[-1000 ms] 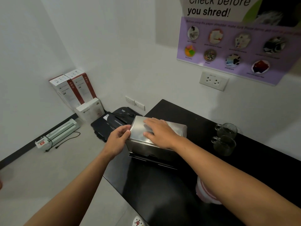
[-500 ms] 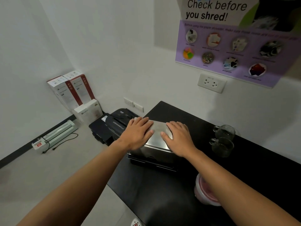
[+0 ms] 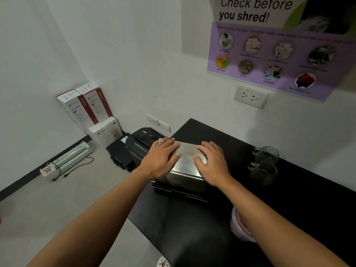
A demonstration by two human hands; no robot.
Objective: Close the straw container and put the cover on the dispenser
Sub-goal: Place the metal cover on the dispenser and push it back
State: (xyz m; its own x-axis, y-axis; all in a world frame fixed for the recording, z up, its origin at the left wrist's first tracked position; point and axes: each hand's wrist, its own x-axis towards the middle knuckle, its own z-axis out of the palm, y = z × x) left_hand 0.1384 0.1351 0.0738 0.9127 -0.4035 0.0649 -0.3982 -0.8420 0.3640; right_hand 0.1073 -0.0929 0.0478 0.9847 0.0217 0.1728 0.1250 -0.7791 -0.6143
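Nearest to me, just this side of the brushed steel box-shaped straw container (image 3: 187, 166), a round pink and white plastic cover (image 3: 238, 226) lies on the black glossy tabletop (image 3: 192, 228), half hidden under my right forearm. I judge that to be the dispenser cover; the dispenser itself I cannot pick out.

The container sits at the left end of the tabletop, and this is where the change is. A second ago my left hand (image 3: 160, 158) held the container's left edge while the right lay across the lid. Now both hands are flat on the steel lid, palms down and fingers spread, the left over its left half and my right hand (image 3: 212, 163) over its right half, with a bare strip of metal between them. Neither grip closes around anything; both hands are open and pressing. The lid looks level and seated on the body, so I judge the closing step to be all but done, and the cover is what remains.

Right of the container, well apart from it, two clear glass mugs (image 3: 264, 162) stand close together. Beyond its left end, down on the floor, a black paper shredder (image 3: 142, 143) stands against the wall.
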